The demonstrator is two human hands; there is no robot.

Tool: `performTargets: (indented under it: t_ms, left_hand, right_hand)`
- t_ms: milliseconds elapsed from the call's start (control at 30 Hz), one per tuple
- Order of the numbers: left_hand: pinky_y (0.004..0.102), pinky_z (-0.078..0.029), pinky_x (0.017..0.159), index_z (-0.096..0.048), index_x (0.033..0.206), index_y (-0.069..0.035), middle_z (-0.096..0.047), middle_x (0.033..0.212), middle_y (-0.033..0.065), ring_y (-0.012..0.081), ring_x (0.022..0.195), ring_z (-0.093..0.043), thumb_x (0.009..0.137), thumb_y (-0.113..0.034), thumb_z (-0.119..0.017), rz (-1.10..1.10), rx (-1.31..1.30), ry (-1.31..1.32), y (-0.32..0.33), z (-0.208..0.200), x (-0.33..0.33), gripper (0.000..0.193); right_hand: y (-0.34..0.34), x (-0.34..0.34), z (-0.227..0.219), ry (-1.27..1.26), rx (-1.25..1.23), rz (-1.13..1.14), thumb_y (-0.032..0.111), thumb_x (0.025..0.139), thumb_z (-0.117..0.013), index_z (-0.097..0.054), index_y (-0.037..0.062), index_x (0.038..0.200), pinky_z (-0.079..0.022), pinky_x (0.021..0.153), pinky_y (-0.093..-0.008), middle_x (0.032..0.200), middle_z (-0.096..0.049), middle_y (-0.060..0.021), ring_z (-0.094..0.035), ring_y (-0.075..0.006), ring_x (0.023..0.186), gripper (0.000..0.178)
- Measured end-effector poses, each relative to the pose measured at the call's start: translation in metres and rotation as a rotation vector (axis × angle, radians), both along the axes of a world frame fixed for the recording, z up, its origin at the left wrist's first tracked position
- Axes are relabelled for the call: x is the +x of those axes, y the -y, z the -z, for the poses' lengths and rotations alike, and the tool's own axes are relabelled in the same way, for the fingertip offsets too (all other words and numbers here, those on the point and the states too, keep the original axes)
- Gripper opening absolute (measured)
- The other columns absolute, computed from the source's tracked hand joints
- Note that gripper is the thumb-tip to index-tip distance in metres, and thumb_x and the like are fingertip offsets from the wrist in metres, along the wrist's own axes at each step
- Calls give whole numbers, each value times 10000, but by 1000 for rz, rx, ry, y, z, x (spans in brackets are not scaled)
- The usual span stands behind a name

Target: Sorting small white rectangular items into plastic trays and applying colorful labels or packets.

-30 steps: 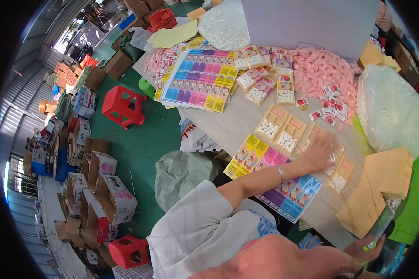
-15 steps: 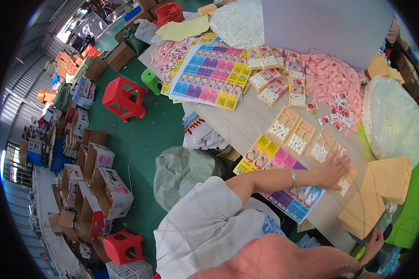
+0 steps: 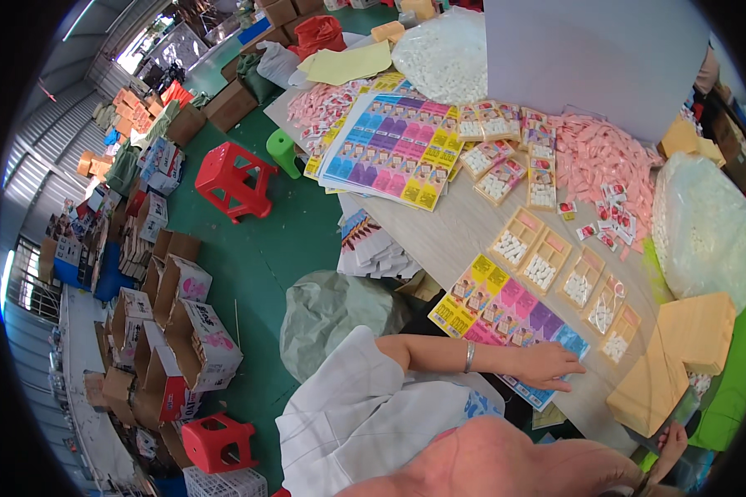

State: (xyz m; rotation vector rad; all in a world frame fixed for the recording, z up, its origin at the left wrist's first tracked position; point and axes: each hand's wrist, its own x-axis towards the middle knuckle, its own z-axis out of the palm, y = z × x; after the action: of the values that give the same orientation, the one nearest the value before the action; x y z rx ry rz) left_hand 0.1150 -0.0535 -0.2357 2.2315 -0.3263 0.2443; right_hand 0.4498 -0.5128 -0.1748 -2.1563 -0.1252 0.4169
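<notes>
My left hand [image 3: 549, 365] lies with fingers stretched out on the lower right end of a colourful printed card sheet [image 3: 489, 291]. Just beyond it runs a slanting row of small wooden trays [image 3: 547, 258] holding white pieces, some with a pink packet. Shiny clear plastic shows on a tray [image 3: 605, 305] near the row's right end. At the lower right my right hand [image 3: 671, 443] has curled fingers beside a dark grey flat edge [image 3: 678, 414]; what it grips, if anything, is unclear. Stacks of wooden trays [image 3: 695, 331] stand close to that hand.
A sheet stack [image 3: 389, 149], filled trays [image 3: 497, 170], a heap of pink packets [image 3: 601, 153] and small red-white sachets [image 3: 613, 215] cover the far table. Bags of white pieces [image 3: 700, 219] stand behind. A red stool [image 3: 236, 178] and cartons [image 3: 199, 340] stand left.
My left hand has moved left and nearer, off the right end of the tray row and onto the printed sheet. The view has shifted slightly. My right hand stays at the lower right.
</notes>
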Motion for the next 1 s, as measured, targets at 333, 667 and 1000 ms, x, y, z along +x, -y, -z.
performTargets:
  t_ms: [333,667,1000]
  left_hand:
    - [458,-475,809,-585,1275,-83,-626,1044,140,359,906,-622,971,-332,-631,-29,-59,53,-3,9,-3,396]
    - [433,-502,833,-611,1261,-78,-638,1054,129,345,959,-637,938,-252,-685,-100,-256,124,-26,-14,3,375]
    - [227,-533,604,-706,1012,-19,-715,798,17,61,709,-665,954,-80,-708,-78,-1169,-139,-22,-54,9,84]
  right_hand:
    - [-18,-12,-11,566,-590,-220,188,995,-603,-654,-13,985,-474,567,-325,736,-618,-89,-605,-189,638,207]
    - [-31,-63,-75,1115,-490,153,191,1081,-445,-632,16,951,-477,706,-384,841,-613,-160,-600,-280,756,287]
    - [-307,-247,4,-110,667,-240,150,1065,-446,-539,38,936,-419,618,-250,768,-519,-25,-502,-95,665,194]
